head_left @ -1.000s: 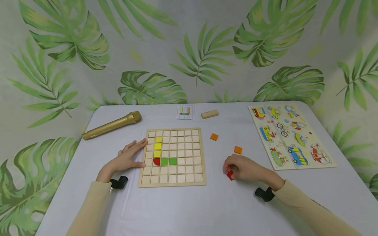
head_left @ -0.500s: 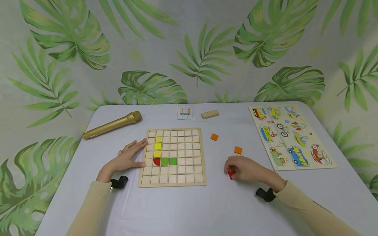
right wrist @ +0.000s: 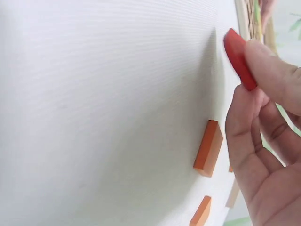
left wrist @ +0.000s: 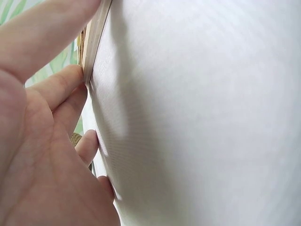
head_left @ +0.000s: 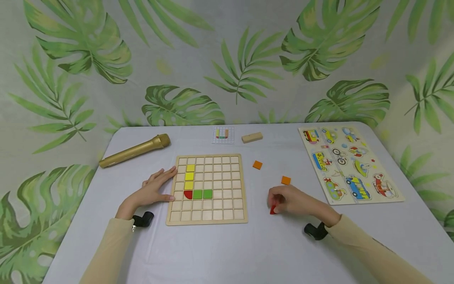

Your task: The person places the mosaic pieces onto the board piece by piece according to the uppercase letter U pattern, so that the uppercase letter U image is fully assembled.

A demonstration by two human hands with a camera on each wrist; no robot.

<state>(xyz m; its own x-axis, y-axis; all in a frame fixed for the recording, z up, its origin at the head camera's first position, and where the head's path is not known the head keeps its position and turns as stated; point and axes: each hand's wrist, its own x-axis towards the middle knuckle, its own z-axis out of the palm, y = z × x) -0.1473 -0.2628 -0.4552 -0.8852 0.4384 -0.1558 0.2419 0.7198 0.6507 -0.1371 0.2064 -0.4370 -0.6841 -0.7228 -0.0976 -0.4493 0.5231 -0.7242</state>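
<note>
The left hand [head_left: 150, 192] is spread wide, its thumb and some fingertips touching the left edge of the wooden board [head_left: 217, 184]. The right hand [head_left: 292, 202] pinches a red piece [right wrist: 236, 55] with a round side between thumb and finger. That piece is to the right of the board, and a strip of white worktop [head_left: 213, 254] lies between it and the board's right edge. Two orange squares [head_left: 257, 165] lie past the right hand, one just beside it and one farther back.

On the board, three yellow squares [head_left: 189, 176] go down in a line to a red corner [head_left: 188, 195], with two green squares [head_left: 197, 194] next to it. White worktop stretches in front, between the arms. Near the back edge are a picture card [head_left: 223, 135] and a wooden block [head_left: 252, 137]. A gold microphone [head_left: 136, 152] has its thin end at the left edge. A picture puzzle [head_left: 343, 156] lies near the right edge.
</note>
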